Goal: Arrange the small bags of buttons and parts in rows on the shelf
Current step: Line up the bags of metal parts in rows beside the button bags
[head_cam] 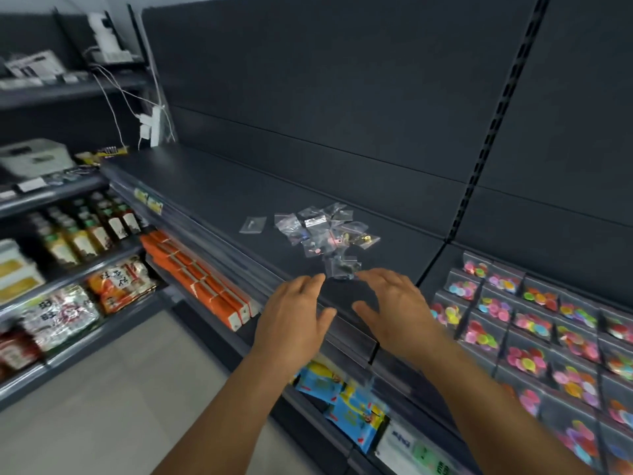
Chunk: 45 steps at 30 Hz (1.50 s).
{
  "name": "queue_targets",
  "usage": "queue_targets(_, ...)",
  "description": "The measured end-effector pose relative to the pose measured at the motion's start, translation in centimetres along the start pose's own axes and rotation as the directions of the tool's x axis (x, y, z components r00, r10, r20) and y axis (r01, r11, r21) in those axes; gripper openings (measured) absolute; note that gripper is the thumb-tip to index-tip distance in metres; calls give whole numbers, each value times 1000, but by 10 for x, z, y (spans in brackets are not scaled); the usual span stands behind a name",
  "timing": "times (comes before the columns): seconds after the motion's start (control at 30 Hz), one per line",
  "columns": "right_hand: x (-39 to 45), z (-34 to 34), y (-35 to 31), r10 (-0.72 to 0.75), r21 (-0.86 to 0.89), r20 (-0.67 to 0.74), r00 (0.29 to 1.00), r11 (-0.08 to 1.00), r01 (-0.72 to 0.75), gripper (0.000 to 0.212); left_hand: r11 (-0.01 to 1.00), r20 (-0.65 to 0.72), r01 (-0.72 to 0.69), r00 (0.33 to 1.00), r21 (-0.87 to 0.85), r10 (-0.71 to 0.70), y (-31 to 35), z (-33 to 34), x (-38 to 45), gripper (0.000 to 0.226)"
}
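We see the small clear bags (325,234) lying in a loose heap on the dark shelf (212,186), straight ahead of our hands and a little further in toward the back panel. The heap runs roughly from near us to far from us, narrow at the near end and spreading at the far end. One bag (252,224) lies apart, off to the left of the heap. The nearest bag (342,267) holds something dark and sits at the tip of the heap, just beyond our fingertips and between the two hands.

Our left hand (294,310) is held out flat with fingers straight and loosely spread, gripping nothing; its fingertips come close to the near-left corner of that bag. Our right hand (390,303) is likewise spread wide and holds nothing, its fingertips just beside the bag's right edge. Whether either hand actually touches the plastic, we cannot tell, as the edges are blurred.

Both hands are about equally near, one on each side of the bag, so either could take it. We judge that none of the heap is yet sorted into rows. The bare stretch of shelf to the left offers room. On the next shelf section to the right, packets of coloured buttons (534,323) stand in neat rows.
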State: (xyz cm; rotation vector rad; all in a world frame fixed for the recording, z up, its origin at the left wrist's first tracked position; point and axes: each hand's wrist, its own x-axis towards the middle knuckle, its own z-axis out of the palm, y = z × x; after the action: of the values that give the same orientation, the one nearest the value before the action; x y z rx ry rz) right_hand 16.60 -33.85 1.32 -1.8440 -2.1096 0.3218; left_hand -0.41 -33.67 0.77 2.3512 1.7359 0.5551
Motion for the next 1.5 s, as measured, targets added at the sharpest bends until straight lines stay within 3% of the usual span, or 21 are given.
queue_targets(0.2,65,14,16,-23,0,44,999,1000,24,46,999,53,-24,998,33,22,-27,14,62,54)
queue_targets(0.4,115,23,34,75,-19,88,993,997,-74,44,997,127,-16,992,71,6,-46,34,119,50)
queue_targets(0.53,137,26,40,82,1,47,996,997,-82,47,994,166,-44,986,95,28,-55,43,140,46)
queue_targets(0.67,160,24,50,105,-56,72,992,993,-101,54,999,90,-45,995,14,44,-59,46,147,32)
queue_targets(0.83,176,24,48,86,-42,71,994,996,-84,33,1000,40,0,999,-24,1,-63,47,156,15)
queue_targets(0.97,189,22,48,122,-19,-7,993,992,-122,37,995,62,60,997,-84,-55,-65,44,160,32)
queue_targets(1.1,200,26,51,169,43,129,977,984,-175,51,979,126,105,989,-176,-83,-70,42,164,47)
queue_targets(1.23,203,21,49,270,-10,134,953,962,-271,44,952,127,109,989,-286,-75,-72,37,166,18)
queue_targets(1.33,199,16,50,351,166,92,932,918,-361,13,887,178,189,976,-421,-123,-73,35,166,7)
queue_targets(1.5,175,0,46,437,565,1,899,742,-361,14,740,184,255,967,-623,-178,-73,29,169,7)
